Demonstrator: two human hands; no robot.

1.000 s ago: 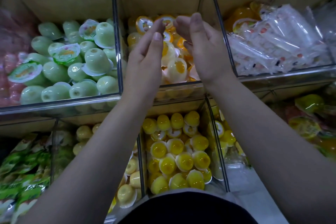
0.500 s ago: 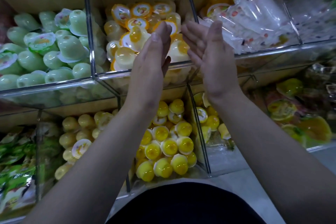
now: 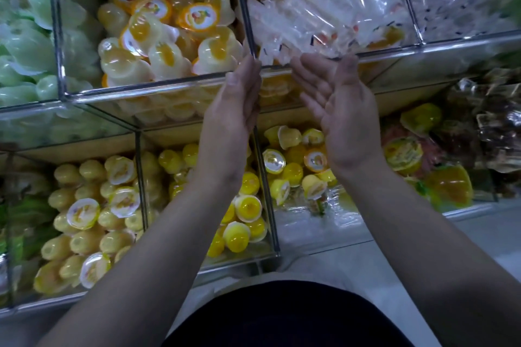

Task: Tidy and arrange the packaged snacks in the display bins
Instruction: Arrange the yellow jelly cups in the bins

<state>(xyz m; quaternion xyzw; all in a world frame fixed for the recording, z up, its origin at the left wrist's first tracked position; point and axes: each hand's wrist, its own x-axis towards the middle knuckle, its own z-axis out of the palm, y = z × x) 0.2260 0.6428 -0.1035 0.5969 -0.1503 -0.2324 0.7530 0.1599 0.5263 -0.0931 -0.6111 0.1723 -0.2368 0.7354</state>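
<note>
– Hands first: where are they?
– Left hand point(image 3: 229, 113) and right hand point(image 3: 342, 118) are raised side by side, apart, palms turned toward each other. The fingers are straight and hold nothing. The fingertips are level with the front rim of the far row; I cannot tell whether they touch it.
– Far row of what?
– Clear display bins point(image 3: 146, 88), one row far and higher and one near and lower, split by clear dividers.
– What is in them, biggest lot first?
– Pale green jelly cups point(image 3: 25, 45) are at far left. The far middle bin, just left of the left hand, holds whitish cups with orange centres point(image 3: 169, 45), piled at all angles with some lids facing up. The far bin above the right hand holds clear plastic packets point(image 3: 324, 5) heaped over a few orange cups.
– And the near row?
– Dull yellow cups point(image 3: 90, 220) fill the near-left bin. Brighter yellow cups point(image 3: 245, 205) sit beside the left forearm. The next bin to the right has only a thin scatter of cups point(image 3: 293, 166). Bigger orange cups point(image 3: 448, 183) lie at the right, blurred.
</note>
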